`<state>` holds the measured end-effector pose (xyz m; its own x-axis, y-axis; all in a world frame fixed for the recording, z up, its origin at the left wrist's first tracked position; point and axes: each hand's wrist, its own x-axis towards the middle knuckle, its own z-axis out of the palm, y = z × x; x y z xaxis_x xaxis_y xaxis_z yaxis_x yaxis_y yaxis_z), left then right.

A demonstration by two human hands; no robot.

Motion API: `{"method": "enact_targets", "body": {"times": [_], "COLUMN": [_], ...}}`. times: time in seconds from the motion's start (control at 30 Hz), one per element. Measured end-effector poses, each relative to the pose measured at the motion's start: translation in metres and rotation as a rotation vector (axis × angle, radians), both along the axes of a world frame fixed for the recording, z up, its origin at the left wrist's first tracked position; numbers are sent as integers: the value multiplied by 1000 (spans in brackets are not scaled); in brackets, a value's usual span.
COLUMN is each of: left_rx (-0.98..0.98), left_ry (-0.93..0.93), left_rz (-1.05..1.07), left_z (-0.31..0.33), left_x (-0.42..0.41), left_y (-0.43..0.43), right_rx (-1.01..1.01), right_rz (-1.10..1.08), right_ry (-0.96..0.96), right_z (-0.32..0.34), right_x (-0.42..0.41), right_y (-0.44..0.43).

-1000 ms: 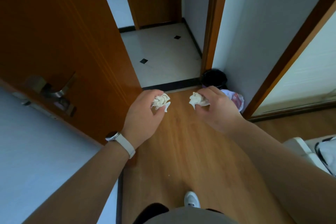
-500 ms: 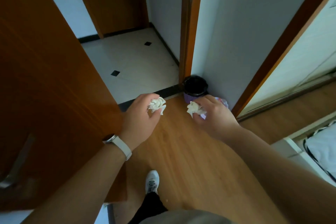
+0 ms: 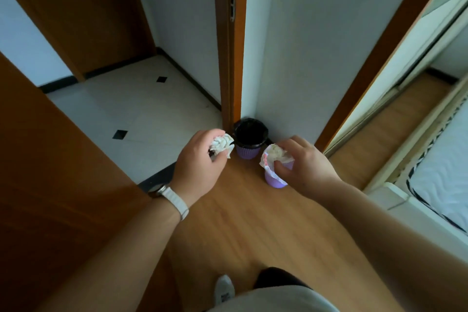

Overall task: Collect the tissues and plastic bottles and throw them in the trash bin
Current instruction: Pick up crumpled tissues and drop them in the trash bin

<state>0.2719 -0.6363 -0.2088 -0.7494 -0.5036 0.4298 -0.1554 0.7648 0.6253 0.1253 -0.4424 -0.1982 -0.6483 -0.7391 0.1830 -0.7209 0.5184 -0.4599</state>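
White crumpled tissue point(image 3: 222, 144) was pinched in the left hand point(image 3: 200, 167), fingers curled tight round it, and a second wad point(image 3: 277, 154) was gripped the same way in the right hand point(image 3: 304, 167). Both hands were held forward at about the same height — judged to be a carrying posture, each wad kept compact so that nothing would drop on the way.

Two bins stood on the wood floor point(image 3: 228, 223) in the corner where the door frame point(image 3: 231, 40) meets the wall point(image 3: 304, 45). The black-lined bin point(image 3: 249, 139) sat hard against the frame's foot, mouth open and upward. The smaller purple bin point(image 3: 274, 180), with a pale liner folded over its rim, stood just beside it, nearer the person and partly hidden by the right hand.

The left wad appeared just beside the black-lined bin's rim; the right wad appeared above the purple bin's mouth. Whether either was truly over an opening could not be told from this one angle.

No plastic bottles were in view. The tissues were judged close to release — the bottles remained outstanding.
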Motion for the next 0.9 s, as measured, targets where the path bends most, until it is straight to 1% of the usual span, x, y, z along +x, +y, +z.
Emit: {"method": "enact_targets", "body": {"times": [0.13, 0.37, 0.47, 0.63, 0.77, 0.9], "left_rx": [0, -4, -9, -8, -19, -18], "left_ry": [-8, -95, -146, -211, -249, -262], "left_rz": [-41, -74, -49, -27, -38, -42], "left_z": [-5, -20, -27, -29, -33, -37], "left_x": [-26, -86, -119, -193, -257, -299], "left_y": [-23, -51, -73, -111, -126, -137], "right_rx": [10, 14, -1, -2, -3, 42], "right_rz": [-36, -83, -72, -60, -42, -45], "right_ry": [19, -44, -67, -159, -174, -197], "right_z": [0, -29, -46, -62, -75, -85], "right_x": [-20, -84, -124, -202, -262, -307], "right_y": [-15, -47, -76, -117, -133, -142]}}
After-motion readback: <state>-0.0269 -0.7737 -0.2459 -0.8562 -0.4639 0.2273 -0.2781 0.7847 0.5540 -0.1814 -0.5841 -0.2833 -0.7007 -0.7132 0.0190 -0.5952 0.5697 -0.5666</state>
